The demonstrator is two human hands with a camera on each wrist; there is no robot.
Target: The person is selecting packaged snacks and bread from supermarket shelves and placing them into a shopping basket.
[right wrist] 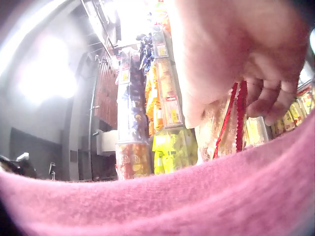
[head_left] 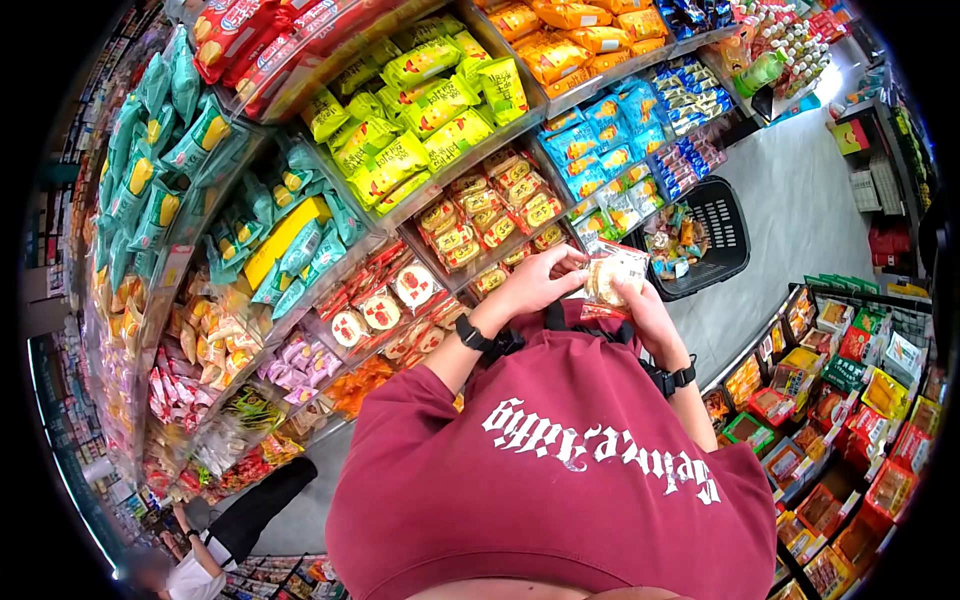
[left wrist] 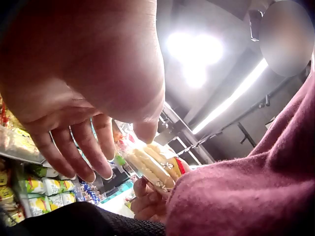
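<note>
My right hand [head_left: 648, 318] grips clear, red-edged snack packets [head_left: 612, 277] in front of my chest, its thumb over their face. Pale, round, flat pieces show through the wrap. In the left wrist view the packets [left wrist: 153, 164] lie face to face, with right-hand fingers [left wrist: 148, 200] below them. Two serrated red edges of the packets [right wrist: 239, 115] stand out in the right wrist view. Beside their left edge is my left hand [head_left: 543, 281]. Its fingers [left wrist: 84, 147] extend loosely and apart, and its thumb tip overlaps the packets' upper end in the left wrist view.
Stepped bins of wrapped snacks rise ahead, with yellow-green bags [head_left: 440, 105] and round white-labelled packets [head_left: 381, 310]. A black basket [head_left: 722, 235] holding several snacks stands on the floor ahead right. Boxed goods [head_left: 850, 400] fill a rack at right. A person [head_left: 205, 555] stands at lower left.
</note>
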